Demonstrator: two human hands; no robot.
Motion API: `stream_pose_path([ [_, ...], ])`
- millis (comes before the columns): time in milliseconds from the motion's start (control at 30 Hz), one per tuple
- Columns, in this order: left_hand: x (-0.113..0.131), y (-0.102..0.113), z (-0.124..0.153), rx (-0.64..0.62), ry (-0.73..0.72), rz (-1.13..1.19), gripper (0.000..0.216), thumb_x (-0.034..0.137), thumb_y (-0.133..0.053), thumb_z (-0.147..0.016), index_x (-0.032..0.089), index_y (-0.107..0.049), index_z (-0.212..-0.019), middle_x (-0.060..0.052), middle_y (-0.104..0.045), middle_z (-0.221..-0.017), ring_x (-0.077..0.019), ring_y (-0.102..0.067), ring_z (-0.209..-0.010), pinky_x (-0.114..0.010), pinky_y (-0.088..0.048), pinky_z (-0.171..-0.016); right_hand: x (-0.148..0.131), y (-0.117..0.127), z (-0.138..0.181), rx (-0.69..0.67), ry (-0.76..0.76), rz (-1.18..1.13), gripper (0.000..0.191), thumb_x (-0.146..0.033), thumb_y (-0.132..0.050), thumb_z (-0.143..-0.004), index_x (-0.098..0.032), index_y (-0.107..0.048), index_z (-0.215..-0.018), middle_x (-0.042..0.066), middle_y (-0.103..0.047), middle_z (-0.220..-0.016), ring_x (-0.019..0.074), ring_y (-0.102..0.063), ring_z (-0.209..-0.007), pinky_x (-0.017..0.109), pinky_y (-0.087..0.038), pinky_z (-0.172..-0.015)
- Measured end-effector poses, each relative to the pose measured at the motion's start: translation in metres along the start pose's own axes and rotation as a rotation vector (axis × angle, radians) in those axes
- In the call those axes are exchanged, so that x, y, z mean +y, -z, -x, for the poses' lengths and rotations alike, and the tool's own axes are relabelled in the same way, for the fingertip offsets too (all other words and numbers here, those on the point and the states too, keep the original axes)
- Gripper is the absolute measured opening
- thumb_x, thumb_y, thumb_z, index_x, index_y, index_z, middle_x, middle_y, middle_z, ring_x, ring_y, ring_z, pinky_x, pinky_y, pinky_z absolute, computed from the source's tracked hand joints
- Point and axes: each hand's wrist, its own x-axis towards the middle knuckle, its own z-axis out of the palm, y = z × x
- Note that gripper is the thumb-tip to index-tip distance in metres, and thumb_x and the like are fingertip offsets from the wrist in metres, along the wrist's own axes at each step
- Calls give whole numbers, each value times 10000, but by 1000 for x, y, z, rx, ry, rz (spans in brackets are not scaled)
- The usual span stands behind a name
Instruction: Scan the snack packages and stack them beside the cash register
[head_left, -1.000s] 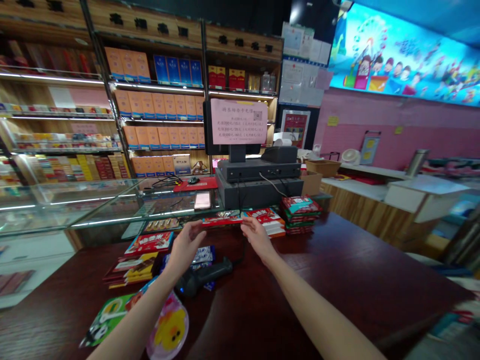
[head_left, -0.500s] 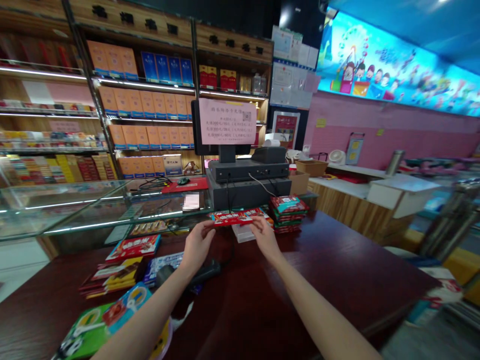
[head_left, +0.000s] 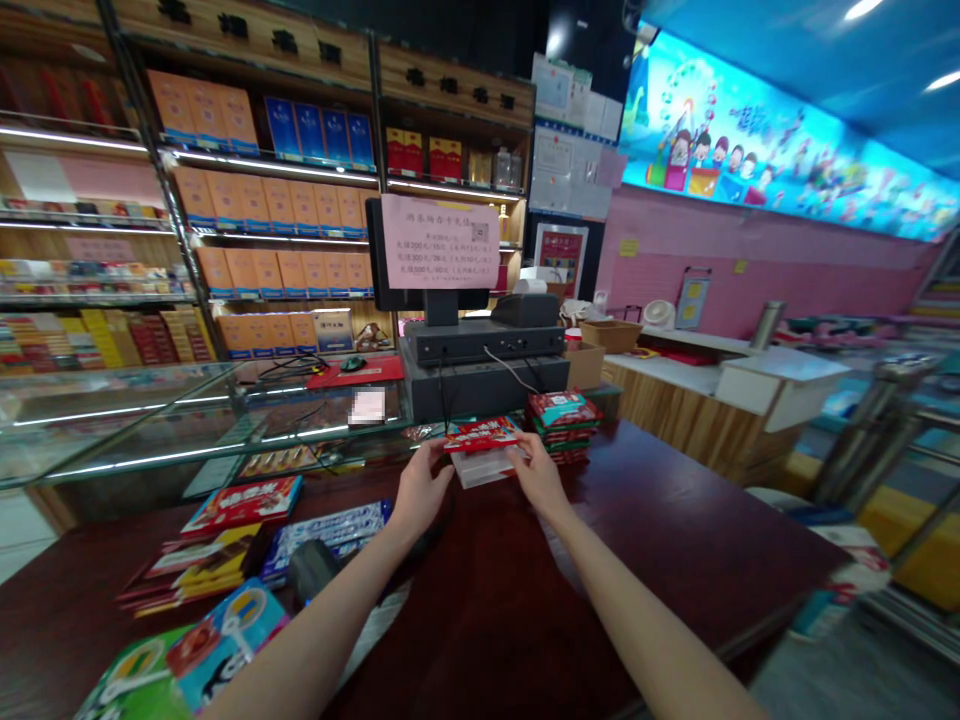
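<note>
Red wrapping covers the flat packet (head_left: 480, 440), which is held between two bare hands near the front of the cash register. The left hand (head_left: 421, 490) grips the packet's left end, thumb and fingers bent. The right hand (head_left: 541, 482) grips the opposite end in the same manner. Directly below the packet is a whitish tray (head_left: 484, 470); contact between packet and tray cannot be determined.

Just beside the right hand, on its far right, stands a stack of red-and-green packets (head_left: 564, 412), topped by one with a turquoise panel. Behind the packet sits the dark grey cash register (head_left: 450, 385). Its monitor carries a pink printed sheet (head_left: 439, 245).

To the left of the left hand, silver-and-blue bars (head_left: 337, 530) lie on the dark wood counter (head_left: 675, 540). A dark scanner (head_left: 311, 565) rests at their near edge, partly hidden by the left forearm. Farther left are a red-and-blue packet (head_left: 244, 505) and a pile of yellow and maroon packets (head_left: 202, 570). Beyond the counter's left side is a glass display case (head_left: 180, 425); shelves behind hold orange boxes (head_left: 277, 205).
</note>
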Motion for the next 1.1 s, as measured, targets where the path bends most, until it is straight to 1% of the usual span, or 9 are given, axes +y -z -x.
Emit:
stream_pose_path([
  [167,3,-6,2,-23,-23,-1,432,145,-582,-794,209,-509,-1216,-111,-673,-1299,-213,-607,-1274,-422,-440,-1123,9,3,-4,2,-11,59,400,-386,-569,-842,-198,-599,-1193,133,-685,-1217,291,-629,-1181,475,-453,-1044],
  [233,3,-9,2,-34,-21,-23,447,134,-581,-791,213,-498,-1223,-113,-664,-1313,-218,-588,-1297,-431,-420,-1134,12,3,-6,11,7,97,429,-394,-558,-848,-184,-622,-1216,137,-675,-1212,294,-616,-1177,482,-440,-1057],
  [333,2,-14,0,-42,-26,-46,471,121,-581,-788,222,-483,-1237,-106,-654,-1326,-218,-575,-1309,-437,-409,-1136,17,1,-10,51,51,143,456,-390,-561,-837,-158,-664,-1216,144,-632,-1216,287,-594,-1183,458,-427,-1081],
  [433,-3,-21,-3,-40,-33,-67,500,106,-588,-777,221,-479,-1251,-107,-648,-1327,-219,-581,-1297,-436,-411,-1128,23,-1,-13,80,41,163,475,-376,-573,-826,-159,-676,-1236,135,-597,-1196,274,-599,-1154,429,-459,-1054],
  [567,-13,-27,-7,-30,-38,-98,525,90,-594,-759,207,-492,-1261,-124,-634,-1334,-235,-577,-1291,-443,-414,-1115,28,-2,-16,81,39,179,544,-362,-566,-835,-131,-624,-1324,149,-611,-1179,279,-612,-1115,434,-486,-1016],
  [667,-16,-31,-9,-24,-47,-135,551,90,-597,-760,201,-484,-1288,-122,-639,-1316,-237,-584,-1270,-447,-409,-1114,29,-1,-18,85,59,185,578,-323,-556,-840,-138,-565,-1388,141,-649,-1157,268,-631,-1067,434,-500,-993],
  [767,-15,-34,-9,-28,-53,-176,558,97,-600,-762,195,-487,-1300,-119,-632,-1315,-241,-580,-1264,-448,-407,-1113,27,1,-19,72,85,215,588,-288,-534,-851,-148,-523,-1422,140,-663,-1205,263,-635,-1051,442,-503,-988],
  [933,-16,-39,-8,-35,-69,-215,572,90,-580,-769,194,-481,-1322,-117,-618,-1326,-242,-563,-1273,-451,-401,-1123,19,5,-14,38,156,399,577,-266,-507,-881,-154,-494,-1447,148,-629,-1329,296,-588,-1161,465,-457,-1045],
  [1100,-21,-42,-6,-43,-87,-260,587,102,-588,-764,216,-480,-1329,-102,-601,-1356,-251,-546,-1294,-461,-398,-1134,18,9,-10,-14,170,529,595,-260,-493,-905,-124,-443,-1482,163,-605,-1362,314,-562,-1193,459,-456,-1043],
])
